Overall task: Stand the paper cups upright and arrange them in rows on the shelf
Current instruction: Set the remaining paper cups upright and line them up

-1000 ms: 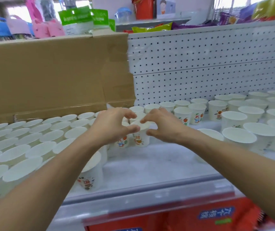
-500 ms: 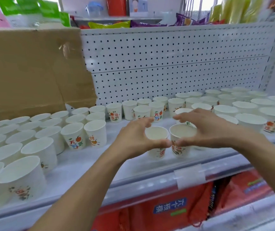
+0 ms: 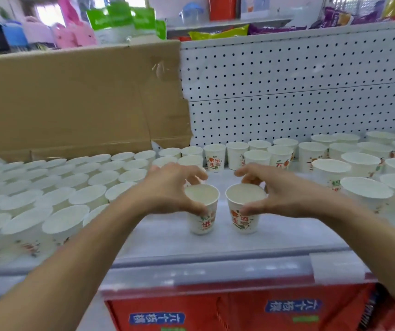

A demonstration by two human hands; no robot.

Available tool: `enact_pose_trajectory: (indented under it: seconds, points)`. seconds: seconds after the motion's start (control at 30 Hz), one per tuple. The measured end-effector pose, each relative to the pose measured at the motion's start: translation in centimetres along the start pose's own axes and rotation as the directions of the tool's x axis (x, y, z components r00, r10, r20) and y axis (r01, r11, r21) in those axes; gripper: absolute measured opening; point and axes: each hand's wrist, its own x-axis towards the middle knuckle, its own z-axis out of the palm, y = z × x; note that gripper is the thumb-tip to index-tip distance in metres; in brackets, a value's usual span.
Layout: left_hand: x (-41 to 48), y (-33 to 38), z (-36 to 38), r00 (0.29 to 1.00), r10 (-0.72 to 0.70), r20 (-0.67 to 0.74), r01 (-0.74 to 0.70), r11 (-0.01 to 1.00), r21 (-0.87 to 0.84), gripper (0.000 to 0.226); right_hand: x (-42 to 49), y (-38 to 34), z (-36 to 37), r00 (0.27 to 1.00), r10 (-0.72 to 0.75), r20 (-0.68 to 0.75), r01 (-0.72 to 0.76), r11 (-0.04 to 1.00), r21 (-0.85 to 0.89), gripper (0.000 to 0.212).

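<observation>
Most paper cups [image 3: 55, 194] were stood in rows; two centre cups [image 3: 202, 211], one clasped by the left grip [image 3: 175, 187] and one by the right grip [image 3: 284, 194], were judged not yet placed.

The shelf [image 3: 167, 237] has 1 bare lane. It runs from the front rail [image 3: 215, 271] back toward the pegboard [image 3: 287, 91], between the packed block of cups [image 3: 48, 187] on the left and the looser cluster of cups [image 3: 363, 168] on the right. 2 cups stand mid-lane with a narrow gap between them: the left cup [image 3: 203, 211], gripped by the left hand [image 3: 167, 187], and the right cup [image 3: 244, 211], gripped by the right hand [image 3: 284, 194]. Bare shelf lies near of these 2, and far of them up to the far row of cups [image 3: 237, 154] along the pegboard. A cardboard sheet [image 3: 72, 103] walls off the far left, behind the block.
</observation>
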Motion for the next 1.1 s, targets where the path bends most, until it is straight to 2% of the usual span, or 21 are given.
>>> enact_pose_trajectory:
  seconds: [0.1, 0.23, 0.37, 0.5, 0.6, 0.73, 1.1]
  points:
    - [-0.5, -2.9, -1.4, 0.995, -0.051, 0.083, 0.047, 0.998, 0.039, 0.07, 2.5, -2.2, 2.4, 0.999, -0.045, 0.004, 0.044, 0.993, 0.113, 0.074]
    - [-0.6, -4.8, -1.9, 0.992, -0.071, 0.103, 0.063, 0.995, 0.083, 0.068, 4.3, -4.2, 4.4, 0.997, -0.073, -0.014, 0.075, 0.987, 0.145, 0.072]
    - [-1.3, -5.4, -1.8, 0.994, -0.085, 0.066, 0.077, 0.99, 0.116, 0.073, 4.4, -4.6, 5.9, 0.993, -0.076, -0.092, 0.089, 0.984, 0.152, 0.071]
    - [-1.4, -5.1, -0.9, 0.989, -0.138, -0.047, 0.144, 0.974, 0.177, 0.083, 4.2, -4.8, 7.4, 0.972, 0.021, -0.234, 0.029, 0.978, 0.207, 0.083]
    - [-1.0, -5.7, -0.4, 0.986, -0.146, -0.081, 0.159, 0.968, 0.193, 0.077, 4.3, -5.0, 8.1, 0.951, 0.058, -0.303, 0.006, 0.978, 0.207, 0.08]
    - [-1.0, -6.5, -0.8, 0.989, -0.133, -0.061, 0.14, 0.979, 0.15, 0.066, 4.7, -5.2, 8.4, 0.951, 0.09, -0.295, -0.015, 0.969, 0.247, 0.077]
    - [-1.4, -6.8, -1.3, 0.987, -0.144, -0.068, 0.151, 0.984, 0.097, 0.065, 5.1, -5.8, 8.6, 0.964, 0.105, -0.245, -0.027, 0.953, 0.301, 0.077]
